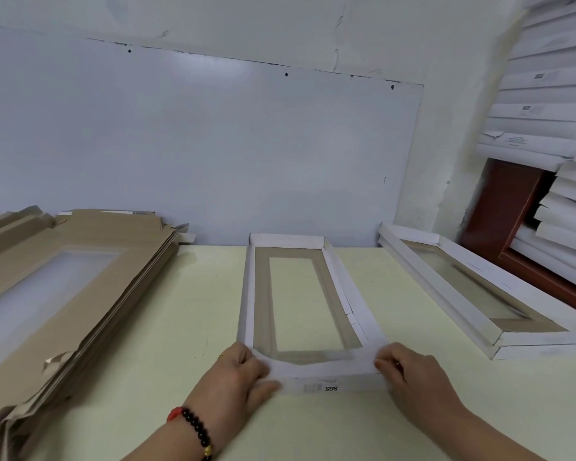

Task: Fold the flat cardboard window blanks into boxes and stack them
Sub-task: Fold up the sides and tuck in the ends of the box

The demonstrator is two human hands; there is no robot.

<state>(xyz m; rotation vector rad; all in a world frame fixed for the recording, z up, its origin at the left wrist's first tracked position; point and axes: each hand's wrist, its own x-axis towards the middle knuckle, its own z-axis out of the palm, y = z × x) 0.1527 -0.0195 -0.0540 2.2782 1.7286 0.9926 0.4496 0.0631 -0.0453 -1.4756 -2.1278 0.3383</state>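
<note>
Box (308, 304) looked light, thin and easy to bend; left hand (243, 371) and right hand (409, 374) pinched its near corners.

Soft even light, faint shadows; wide-angle bending, blur at right edge.

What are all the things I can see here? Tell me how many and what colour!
half-folded window box: one, white with brown inside, table middle, near end held by both hands
flat blanks: one pile, brown, table left
finished boxes: two stacked, white, table right
stored boxes: many, white, piled far right
table: one, pale yellow-green
wall panel: one, pale blue-white, behind table
bead bracelet: one, black and red, left wrist
left hand: grips box's near-left corner
right hand: grips box's near-right corner
</note>
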